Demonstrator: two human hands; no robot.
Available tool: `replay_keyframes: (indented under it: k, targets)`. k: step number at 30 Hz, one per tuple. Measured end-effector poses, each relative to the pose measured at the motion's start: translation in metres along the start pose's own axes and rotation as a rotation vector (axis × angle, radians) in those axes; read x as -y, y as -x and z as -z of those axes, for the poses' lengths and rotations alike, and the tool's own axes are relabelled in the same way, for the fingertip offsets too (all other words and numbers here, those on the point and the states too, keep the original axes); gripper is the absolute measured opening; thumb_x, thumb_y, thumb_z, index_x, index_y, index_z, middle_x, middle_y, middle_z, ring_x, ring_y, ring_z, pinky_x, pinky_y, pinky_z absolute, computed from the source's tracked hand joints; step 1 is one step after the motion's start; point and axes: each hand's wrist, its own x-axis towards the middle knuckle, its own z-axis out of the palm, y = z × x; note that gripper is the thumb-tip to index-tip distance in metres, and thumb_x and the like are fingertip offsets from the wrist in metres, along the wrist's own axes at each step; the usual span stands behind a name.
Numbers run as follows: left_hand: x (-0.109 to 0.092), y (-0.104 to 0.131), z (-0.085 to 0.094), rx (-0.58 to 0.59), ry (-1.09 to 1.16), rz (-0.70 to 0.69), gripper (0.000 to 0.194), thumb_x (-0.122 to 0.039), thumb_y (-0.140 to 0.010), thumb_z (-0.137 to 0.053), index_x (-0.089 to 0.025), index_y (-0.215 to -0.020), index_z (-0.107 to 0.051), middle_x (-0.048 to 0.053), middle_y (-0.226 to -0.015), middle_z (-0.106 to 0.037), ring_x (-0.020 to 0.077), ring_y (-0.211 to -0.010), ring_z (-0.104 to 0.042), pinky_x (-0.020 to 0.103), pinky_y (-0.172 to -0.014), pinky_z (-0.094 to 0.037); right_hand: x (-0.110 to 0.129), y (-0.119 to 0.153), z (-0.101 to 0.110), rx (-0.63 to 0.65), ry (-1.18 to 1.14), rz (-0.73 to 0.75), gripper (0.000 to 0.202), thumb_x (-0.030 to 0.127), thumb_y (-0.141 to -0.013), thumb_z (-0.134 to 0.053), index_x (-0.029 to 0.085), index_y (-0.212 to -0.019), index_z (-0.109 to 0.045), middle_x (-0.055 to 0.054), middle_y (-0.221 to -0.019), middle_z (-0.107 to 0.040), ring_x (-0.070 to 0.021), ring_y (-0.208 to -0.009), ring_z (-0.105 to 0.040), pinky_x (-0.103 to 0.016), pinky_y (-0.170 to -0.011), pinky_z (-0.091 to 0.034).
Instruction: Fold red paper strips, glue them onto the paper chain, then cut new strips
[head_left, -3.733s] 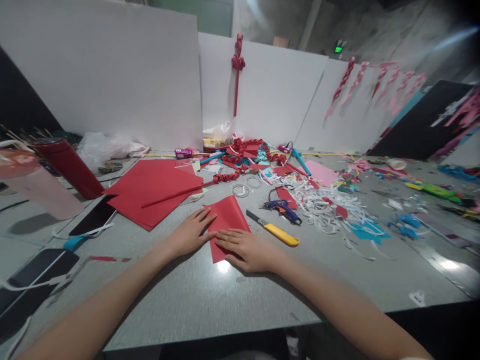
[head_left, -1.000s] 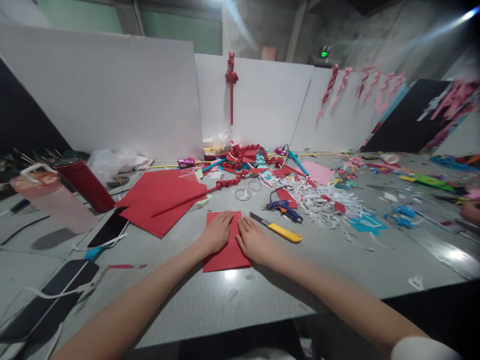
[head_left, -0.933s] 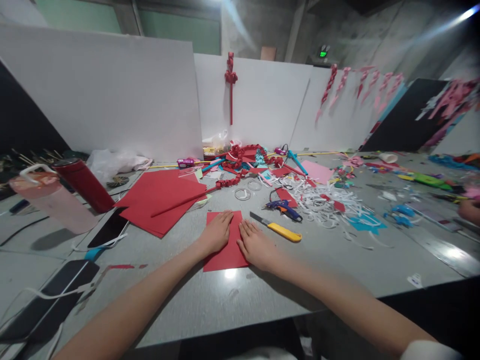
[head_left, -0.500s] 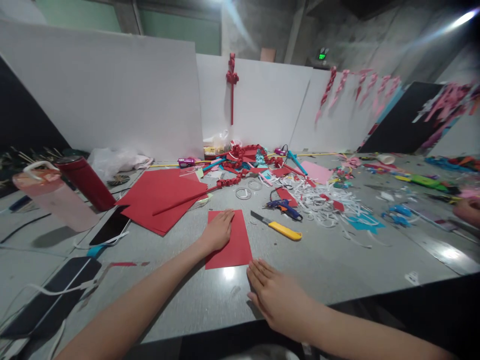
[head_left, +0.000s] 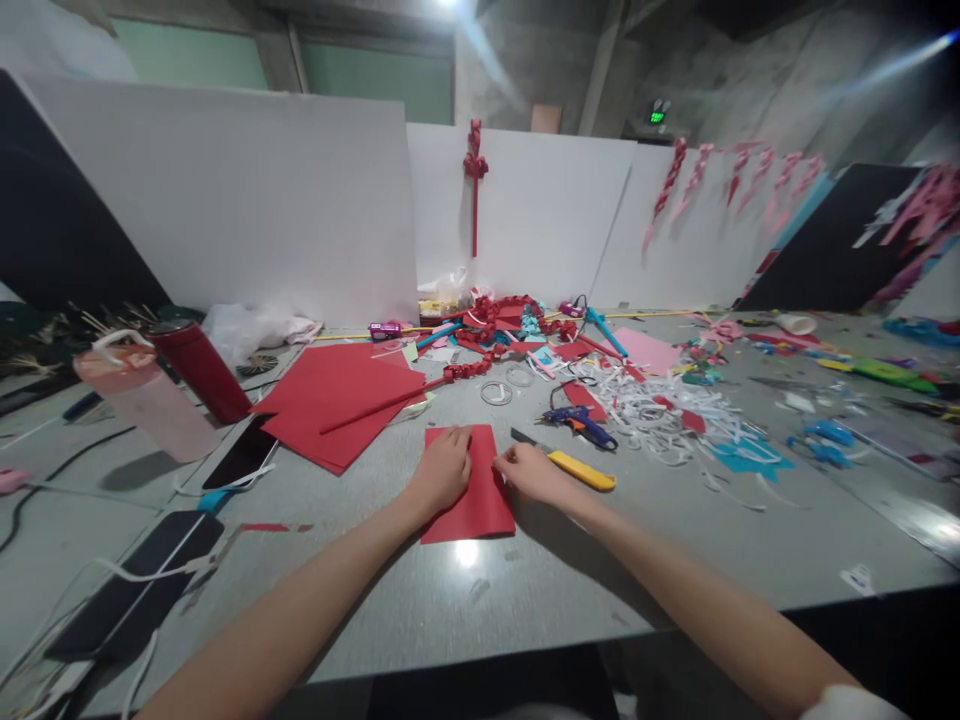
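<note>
A sheet of red paper (head_left: pixel 469 515) lies on the grey table in front of me, its right edge slightly lifted. My left hand (head_left: pixel 444 468) rests on its left part, fingers together and bent, holding it down. At the right edge, my right hand (head_left: pixel 529 470) has the paper pinched between thumb and fingers; the fingertips partly hide the grip. Just right of that hand lies a yellow utility knife (head_left: pixel 581 470), its blade pointing left. Behind the knife is a blue glue gun (head_left: pixel 577 425).
Larger red sheets (head_left: pixel 330 400) with a thin red stick across them lie at left. A pink bottle (head_left: pixel 154 405), a red flask (head_left: pixel 202 372) and a dark power strip (head_left: pixel 139 585) stand or lie further left. White paper strips (head_left: pixel 652 415) are heaped at right.
My right hand has moved up from the table by the paper's lower right corner to its right edge and closed on it. My left hand's fingers have bent. The view has shifted slightly.
</note>
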Motion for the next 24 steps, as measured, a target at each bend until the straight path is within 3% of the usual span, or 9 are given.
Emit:
replay_keyframes:
  k: [3,6,8,11,12,15,17,20,24]
  targets:
    - [-0.002,0.000,0.002,-0.001,0.022,0.002,0.048,-0.014,-0.100,-0.036,-0.012,-0.147,-0.047,0.018,-0.142,-0.060,0.0288,-0.139,-0.052,0.047,-0.119,-0.041,0.000,-0.002,-0.009,0.055,-0.083,-0.010,0.044,0.045,-0.101,-0.047,0.019,-0.069,-0.060,0.001,-0.048,-0.054,-0.0128,-0.040,-0.049,-0.024,-0.045,-0.033]
    - [-0.001,-0.001,0.003,-0.073,0.117,-0.004,0.048,-0.013,-0.099,-0.039,-0.013,-0.146,-0.047,0.018,-0.144,-0.058,0.0274,-0.139,-0.051,0.047,-0.120,-0.040,-0.002,0.000,-0.012,-0.009,-0.189,0.103,0.034,0.043,-0.098,-0.053,0.017,-0.081,-0.067,0.000,-0.058,-0.061,-0.0141,-0.049,-0.054,-0.024,-0.049,-0.037]
    - [0.002,-0.003,0.005,-0.251,0.221,0.053,0.047,-0.015,-0.100,-0.043,-0.016,-0.147,-0.047,0.017,-0.147,-0.055,0.0278,-0.142,-0.048,0.049,-0.121,-0.038,-0.006,0.001,-0.009,-0.137,-0.210,0.225,0.026,0.040,-0.095,-0.058,0.018,-0.087,-0.070,-0.001,-0.067,-0.064,-0.0163,-0.060,-0.057,-0.026,-0.057,-0.041]
    - [0.012,-0.006,0.009,-0.607,0.419,0.278,0.046,-0.028,-0.100,-0.055,-0.021,-0.145,-0.049,0.017,-0.147,-0.054,0.0297,-0.141,-0.048,0.053,-0.121,-0.036,-0.013,-0.001,0.001,-0.408,-0.230,0.389,0.028,0.044,-0.094,-0.060,0.019,-0.087,-0.072,-0.005,-0.080,-0.066,-0.0198,-0.074,-0.058,-0.030,-0.069,-0.045]
    - [0.016,-0.007,0.010,-0.667,0.519,0.344,0.048,-0.033,-0.100,-0.059,-0.022,-0.145,-0.049,0.016,-0.147,-0.054,0.0292,-0.139,-0.051,0.052,-0.118,-0.039,-0.015,-0.002,0.004,-0.473,-0.279,0.424,0.029,0.045,-0.093,-0.061,0.019,-0.086,-0.072,-0.005,-0.084,-0.067,-0.0206,-0.077,-0.059,-0.031,-0.072,-0.046]
    - [0.026,-0.011,0.014,-0.651,0.897,0.420,0.054,-0.041,-0.096,-0.066,-0.022,-0.144,-0.050,0.017,-0.144,-0.058,0.0263,-0.127,-0.062,0.043,-0.104,-0.052,-0.021,-0.007,0.013,-0.487,-0.506,0.421,0.033,0.050,-0.092,-0.063,0.019,-0.087,-0.072,-0.005,-0.084,-0.069,-0.0213,-0.078,-0.060,-0.031,-0.073,-0.047]
    - [0.026,-0.011,0.016,-0.600,1.026,0.416,0.051,-0.043,-0.094,-0.069,-0.021,-0.137,-0.057,0.017,-0.138,-0.064,0.0249,-0.119,-0.066,0.039,-0.098,-0.055,-0.022,-0.010,0.017,-0.454,-0.592,0.399,0.036,0.053,-0.091,-0.065,0.019,-0.084,-0.071,-0.003,-0.079,-0.068,-0.0205,-0.074,-0.059,-0.030,-0.069,-0.046]
    - [0.019,-0.009,0.020,-0.551,1.005,0.385,0.036,-0.044,-0.091,-0.072,-0.018,-0.117,-0.071,0.012,-0.117,-0.074,0.0217,-0.102,-0.071,0.035,-0.091,-0.056,-0.023,-0.011,0.018,-0.438,-0.612,0.403,0.038,0.055,-0.089,-0.068,0.019,-0.079,-0.069,-0.002,-0.076,-0.067,-0.0190,-0.071,-0.056,-0.029,-0.066,-0.044]
    - [0.008,-0.005,0.025,-0.593,0.924,0.383,0.027,-0.043,-0.089,-0.074,-0.017,-0.094,-0.076,0.007,-0.094,-0.076,0.0188,-0.086,-0.069,0.031,-0.084,-0.055,-0.023,-0.011,0.016,-0.413,-0.644,0.408,0.039,0.057,-0.088,-0.069,0.019,-0.081,-0.069,-0.001,-0.077,-0.067,-0.0187,-0.072,-0.057,-0.029,-0.068,-0.044]
